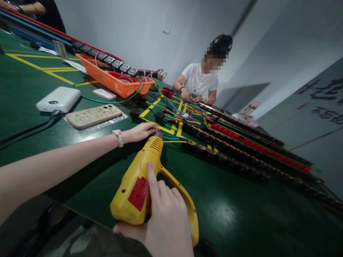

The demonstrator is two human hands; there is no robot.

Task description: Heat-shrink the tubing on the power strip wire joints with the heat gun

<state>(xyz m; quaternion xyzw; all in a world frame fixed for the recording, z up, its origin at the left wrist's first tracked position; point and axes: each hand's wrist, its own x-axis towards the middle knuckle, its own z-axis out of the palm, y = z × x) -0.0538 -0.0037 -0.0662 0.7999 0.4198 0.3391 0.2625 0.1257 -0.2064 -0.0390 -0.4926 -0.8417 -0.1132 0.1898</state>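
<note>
Heat gun [138, 166] | long axis forward, slightly right; nozzle [159, 135] just beside left hand [140, 132] | right hand [168, 210] clasped on gun; left's grip: cannot tell

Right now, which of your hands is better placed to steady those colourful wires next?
Probably the left hand: it's stretched out near the wires, by the nozzle of the yellow heat gun. The right hand is farther back and busy holding that gun.
</note>
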